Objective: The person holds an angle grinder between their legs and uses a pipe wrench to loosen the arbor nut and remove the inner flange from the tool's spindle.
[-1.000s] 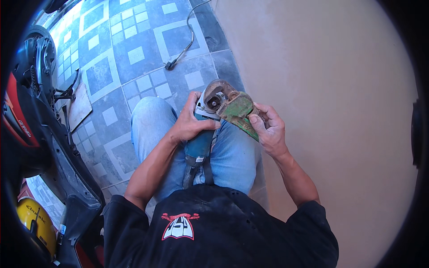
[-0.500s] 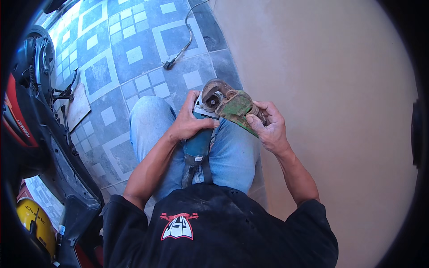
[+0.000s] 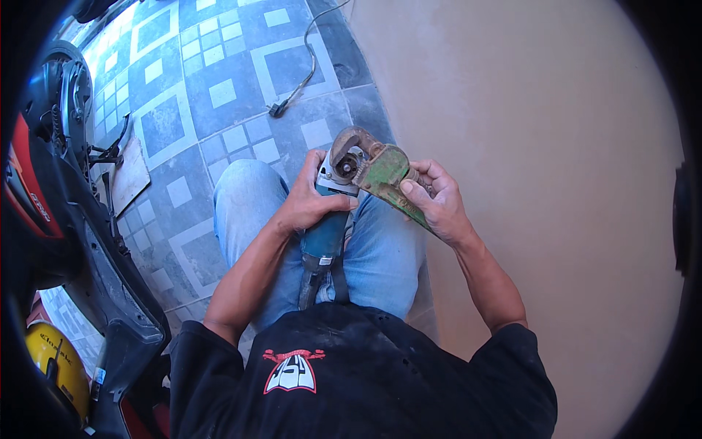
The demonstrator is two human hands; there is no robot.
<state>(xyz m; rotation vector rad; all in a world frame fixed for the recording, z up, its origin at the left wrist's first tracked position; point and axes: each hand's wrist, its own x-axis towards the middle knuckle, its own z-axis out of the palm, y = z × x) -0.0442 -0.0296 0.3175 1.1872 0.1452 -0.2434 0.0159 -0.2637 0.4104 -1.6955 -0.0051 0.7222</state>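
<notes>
Green and rusty, a pipe wrench (image 3: 380,175) sits with its jaw on the head of a teal angle grinder (image 3: 325,234), which lies between the person's knees. Left hand (image 3: 311,205), grip wrapped tight, clasps the grinder's neck; right hand (image 3: 435,201), grip clenched, holds the wrench handle just right of the grinder.

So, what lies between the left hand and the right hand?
In the head view, the angle grinder's head and the green pipe wrench set on it fill the gap between the left hand and the right hand.
</notes>
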